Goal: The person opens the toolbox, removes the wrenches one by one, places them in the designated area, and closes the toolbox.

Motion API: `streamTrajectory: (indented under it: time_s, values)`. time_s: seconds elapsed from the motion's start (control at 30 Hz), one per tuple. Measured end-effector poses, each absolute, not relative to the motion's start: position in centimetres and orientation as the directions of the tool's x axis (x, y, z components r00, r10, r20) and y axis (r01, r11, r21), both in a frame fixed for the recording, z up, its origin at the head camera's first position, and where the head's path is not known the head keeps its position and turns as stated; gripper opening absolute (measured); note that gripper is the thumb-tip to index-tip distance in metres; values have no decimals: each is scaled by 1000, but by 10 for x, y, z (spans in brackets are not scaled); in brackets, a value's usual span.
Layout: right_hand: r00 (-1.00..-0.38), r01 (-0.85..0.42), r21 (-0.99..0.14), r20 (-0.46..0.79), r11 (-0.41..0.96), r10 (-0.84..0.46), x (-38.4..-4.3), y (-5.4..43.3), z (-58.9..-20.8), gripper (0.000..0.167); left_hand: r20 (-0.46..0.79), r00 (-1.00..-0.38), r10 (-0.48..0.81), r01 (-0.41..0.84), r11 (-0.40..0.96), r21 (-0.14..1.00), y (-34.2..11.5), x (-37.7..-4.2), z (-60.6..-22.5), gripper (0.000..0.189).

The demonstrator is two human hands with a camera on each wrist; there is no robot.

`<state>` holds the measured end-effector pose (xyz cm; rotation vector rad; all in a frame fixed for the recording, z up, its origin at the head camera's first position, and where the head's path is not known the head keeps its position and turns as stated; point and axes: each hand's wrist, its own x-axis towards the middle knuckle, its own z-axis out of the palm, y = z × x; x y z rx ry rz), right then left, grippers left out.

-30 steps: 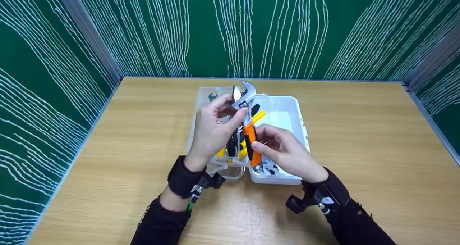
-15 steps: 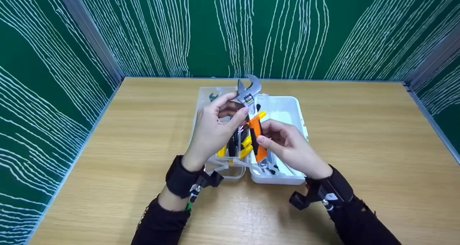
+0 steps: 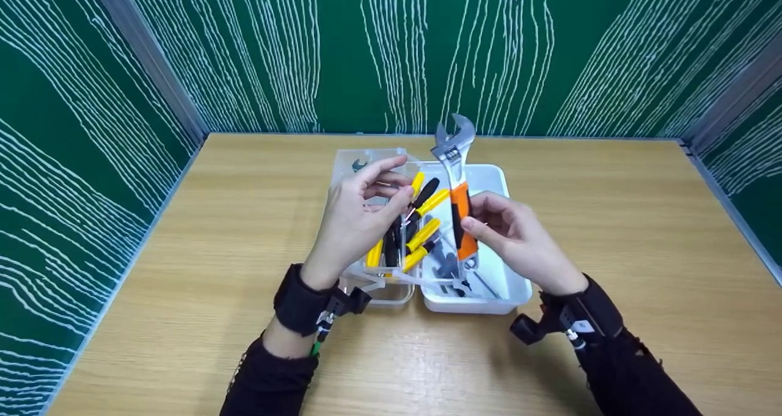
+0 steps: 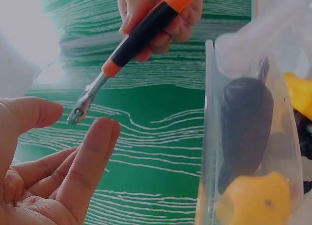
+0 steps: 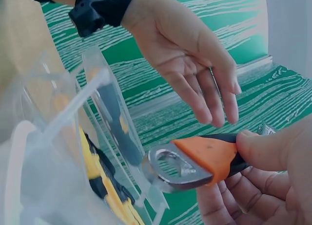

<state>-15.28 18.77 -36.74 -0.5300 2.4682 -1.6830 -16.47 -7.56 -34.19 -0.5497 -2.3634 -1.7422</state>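
My right hand (image 3: 519, 239) pinches an adjustable wrench (image 3: 462, 214) by its orange and black handle, its metal head pointing up and away from me. In the right wrist view the ring-shaped handle end (image 5: 170, 169) is near the camera, with the thumb on the handle. My left hand (image 3: 360, 220) is off the wrench, fingers spread with a gap between thumb and forefinger, above the clear tray (image 3: 400, 266). In the left wrist view the left fingers (image 4: 92, 152) are empty and the wrench's head shows just past their tips.
A white toolbox (image 3: 482, 306) stands open below the hands. Yellow-handled tools (image 3: 423, 234) and a black-handled tool (image 3: 429, 189) lie in it and its clear tray. A small open-end wrench (image 3: 359, 165) is at the back left. Green walls with white lines enclose the wooden table (image 3: 244, 208).
The left hand has let go of the wrench's head. My right hand has carried the wrench to the right and away from the left fingers, uncovering more tools in the box.
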Motion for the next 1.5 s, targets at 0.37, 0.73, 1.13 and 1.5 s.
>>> streamTrajectory:
  time_s: [0.37, 0.73, 1.13, 1.5]
  values:
    - [-963, -185, -906, 91, 380, -253, -159, 218, -377, 28, 342, -921, 185, 387, 342, 856, -84, -167, -339, 43]
    - [-984, -120, -895, 49, 430, -172, -165, 248, -392, 34, 338, -924, 180, 382, 373, 846, -89, -170, -338, 40]
    - [-995, -27, -863, -25, 505, -95, -170, 277, -404, 48, 338, -930, 146, 368, 396, 841, -95, -172, -336, 41]
    - [-997, -31, -852, -14, 523, -82, -177, 295, -421, 46, 366, -924, 114, 380, 397, 835, -103, -174, -334, 41]
